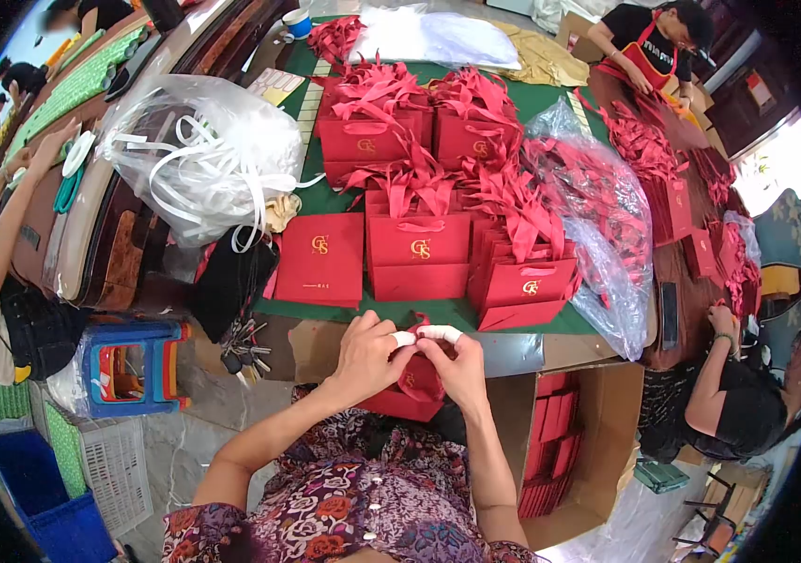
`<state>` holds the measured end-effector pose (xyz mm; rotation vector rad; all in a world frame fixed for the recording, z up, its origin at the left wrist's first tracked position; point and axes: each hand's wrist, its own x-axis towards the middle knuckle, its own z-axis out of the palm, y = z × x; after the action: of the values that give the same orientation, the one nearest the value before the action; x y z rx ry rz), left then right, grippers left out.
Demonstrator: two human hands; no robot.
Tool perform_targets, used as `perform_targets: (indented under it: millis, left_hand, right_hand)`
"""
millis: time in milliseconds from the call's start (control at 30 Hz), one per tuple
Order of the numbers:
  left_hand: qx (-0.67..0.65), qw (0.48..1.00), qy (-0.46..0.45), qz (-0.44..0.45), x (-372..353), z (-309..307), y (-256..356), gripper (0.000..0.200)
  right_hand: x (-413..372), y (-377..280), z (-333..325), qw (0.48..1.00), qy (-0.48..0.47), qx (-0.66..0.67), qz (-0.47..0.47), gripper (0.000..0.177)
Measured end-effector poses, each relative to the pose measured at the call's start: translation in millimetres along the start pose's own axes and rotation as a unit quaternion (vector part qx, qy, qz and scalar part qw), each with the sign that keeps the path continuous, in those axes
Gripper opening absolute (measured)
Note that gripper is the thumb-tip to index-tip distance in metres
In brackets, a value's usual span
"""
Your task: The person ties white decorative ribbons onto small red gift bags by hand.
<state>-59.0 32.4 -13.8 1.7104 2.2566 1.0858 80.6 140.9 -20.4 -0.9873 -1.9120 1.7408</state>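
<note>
At the table's front edge, my left hand [363, 358] and my right hand [457, 368] meet with pinched fingers, both on a red ribbon [419, 323]. White tape wraps a finger on each hand. Below them, over my lap, hangs a red paper gift bag [402, 405], partly hidden by my hands and wrists. Just beyond stand rows of red gift bags [417, 253] with gold lettering and ribbons heaped on top. A flat red bag [320, 258] lies left of them.
A clear sack of white ribbon [208, 159] sits at the left, a plastic bag of red ribbon [597, 202] at the right. An open carton [597, 450] holding red bags stands at my right. Keys [246, 352] hang off the edge near a blue stool [133, 366]. Co-workers sit around.
</note>
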Motion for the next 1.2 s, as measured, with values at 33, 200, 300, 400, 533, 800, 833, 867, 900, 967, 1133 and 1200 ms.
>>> perform_targets:
  millis: [33, 200, 300, 400, 533, 800, 833, 867, 900, 967, 1133, 1200]
  left_hand:
    - [0.002, 1.000, 0.000, 0.002, -0.2, 0.3, -0.1, 0.010]
    - [-0.092, 0.993, 0.062, -0.036, -4.3, -3.1, 3.0, 0.032]
    - [-0.156, 0.979, 0.050, -0.118, -22.2, -7.3, -7.4, 0.049]
    - [-0.300, 0.932, -0.138, -0.151, -34.5, -8.2, -17.4, 0.044]
    - [-0.253, 0.920, -0.224, -0.199, -49.6, -34.0, -7.8, 0.041]
    - [-0.486, 0.827, -0.120, -0.255, -65.8, -46.1, -3.6, 0.039]
    - [-0.485, 0.829, -0.118, -0.253, -64.1, -45.8, -5.2, 0.039]
    - [-0.515, 0.804, -0.095, -0.282, -61.7, -44.6, -7.9, 0.038]
    - [-0.545, 0.777, -0.071, -0.309, -58.0, -44.2, -9.7, 0.036]
    - [-0.551, 0.775, -0.020, -0.308, -40.0, -45.6, -10.5, 0.035]
    - [-0.506, 0.824, 0.082, -0.242, 33.6, -64.8, -6.5, 0.041]
    - [-0.495, 0.836, 0.145, -0.184, 56.2, -63.8, -3.6, 0.036]
  right_hand:
    - [1.0, 0.8, -0.1, 1.000, -0.002, -0.009, -0.001, 0.020]
    - [-0.7, -6.6, -2.3, 0.997, 0.057, 0.034, -0.036, 0.013]
    - [-2.0, -7.7, -14.8, 0.989, 0.093, 0.109, -0.025, 0.009]
    - [-0.5, -10.4, -8.5, 0.990, 0.093, 0.105, -0.022, 0.009]
    - [12.9, -28.1, -13.9, 0.975, 0.209, 0.011, -0.074, 0.008]
    - [18.3, -34.1, -14.4, 0.974, 0.201, -0.033, -0.101, 0.020]
    - [16.2, -34.4, -14.8, 0.979, 0.186, -0.022, -0.080, 0.025]
    - [8.6, -42.6, -15.4, 0.982, 0.175, 0.025, -0.071, 0.031]
    - [3.3, -45.5, -16.1, 0.982, 0.174, 0.025, -0.076, 0.031]
    - [-5.8, -46.6, -17.8, 0.976, 0.193, -0.023, -0.096, 0.029]
    - [-10.4, -31.3, -14.6, 0.963, 0.201, -0.070, -0.166, 0.018]
    - [-13.0, -32.7, -9.8, 0.966, 0.197, -0.068, -0.153, 0.018]
